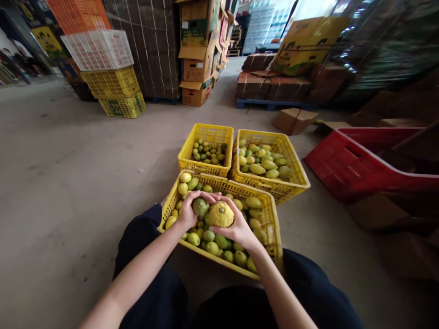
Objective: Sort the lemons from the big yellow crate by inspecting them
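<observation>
My left hand [188,211] is closed round a green lemon [200,207]. Beside it my right hand [236,225] grips a large bumpy yellow lemon [220,214]. Both hands meet above the near yellow crate [274,218], which is full of green and yellow lemons and stands between my knees. Beyond it stand two more yellow crates: the far left crate [187,151] holds small greenish lemons, the far right crate [297,167] holds bigger yellow-green ones.
A red crate [343,167] lies tilted at the right among cardboard boxes. Stacked orange, white and yellow crates [109,80] stand at the back left. Cartons on a pallet [270,87] and tall box stacks line the back. Bare concrete floor spreads left.
</observation>
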`<state>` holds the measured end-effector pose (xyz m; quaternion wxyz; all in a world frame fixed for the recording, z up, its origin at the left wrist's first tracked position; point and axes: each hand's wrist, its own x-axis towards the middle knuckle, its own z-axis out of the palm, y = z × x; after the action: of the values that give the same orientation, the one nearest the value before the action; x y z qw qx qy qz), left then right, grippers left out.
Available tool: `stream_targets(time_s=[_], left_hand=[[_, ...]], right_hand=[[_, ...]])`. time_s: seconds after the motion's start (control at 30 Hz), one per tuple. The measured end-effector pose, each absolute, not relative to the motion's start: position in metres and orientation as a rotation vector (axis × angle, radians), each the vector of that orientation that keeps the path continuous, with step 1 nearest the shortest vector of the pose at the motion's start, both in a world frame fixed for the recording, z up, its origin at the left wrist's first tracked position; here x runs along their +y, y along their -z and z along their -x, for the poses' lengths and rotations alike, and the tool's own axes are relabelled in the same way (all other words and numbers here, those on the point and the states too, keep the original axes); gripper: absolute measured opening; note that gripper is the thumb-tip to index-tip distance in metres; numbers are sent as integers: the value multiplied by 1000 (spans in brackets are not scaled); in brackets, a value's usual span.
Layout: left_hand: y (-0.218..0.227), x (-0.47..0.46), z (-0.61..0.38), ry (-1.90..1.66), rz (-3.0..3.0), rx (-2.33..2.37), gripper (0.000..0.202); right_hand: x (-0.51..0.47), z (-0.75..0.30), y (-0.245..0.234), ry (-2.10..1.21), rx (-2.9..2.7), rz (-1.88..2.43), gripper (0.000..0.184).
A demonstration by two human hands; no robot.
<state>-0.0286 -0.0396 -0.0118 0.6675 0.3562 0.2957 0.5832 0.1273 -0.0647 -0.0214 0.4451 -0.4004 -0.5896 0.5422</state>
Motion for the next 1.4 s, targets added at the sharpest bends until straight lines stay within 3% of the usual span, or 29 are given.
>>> stream_targets(time_s=[0.23,0.4,0.6,0.77,0.9,1.4], left_hand=[[-1,-40,30,-1264,-813,541,30],[-3,-38,32,-1248,-768,503,24],[3,-35,28,-1229,-667,640,28],[20,-31,16,-1284,-485,751,27],[26,-31,14,-1169,-229,772,22],[26,-33,12,-1153,-92,867,13]], right_hand=[[-68,-136,17,-1442,-1614,853,83],[-71,-137,12,-1443,-1688,845,77],[-72,-132,14,-1513,-1466,960,81],[-63,-122,26,-1605,-935,1167,58],[-52,-120,31,-1796,-693,1211,56],[-51,-114,29,-1770,-604,1222,41]])
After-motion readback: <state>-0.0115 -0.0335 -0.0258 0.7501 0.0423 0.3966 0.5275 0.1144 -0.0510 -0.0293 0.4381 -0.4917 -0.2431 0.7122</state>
